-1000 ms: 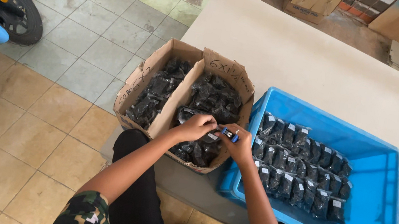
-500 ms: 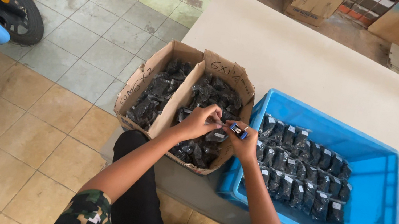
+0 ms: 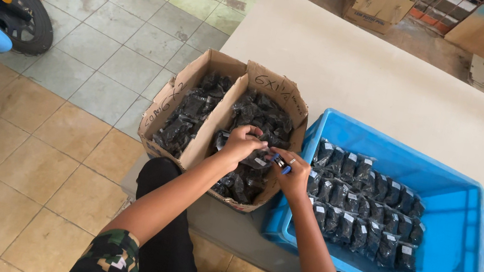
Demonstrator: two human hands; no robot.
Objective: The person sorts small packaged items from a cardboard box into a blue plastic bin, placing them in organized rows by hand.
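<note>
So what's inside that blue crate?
The blue crate holds rows of small dark packets with pale labels, filling its left part; the right part shows bare bottom. Anything beneath the packets is covered.

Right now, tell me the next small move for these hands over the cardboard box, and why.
Probably carry the dark packet sideways to the blue crate and add it to the rows there. Both the left hand and the right hand meet on that packet above the right cardboard box, the right hand also holding a small blue tool, and the crate already holds neat rows of similar packets.
</note>
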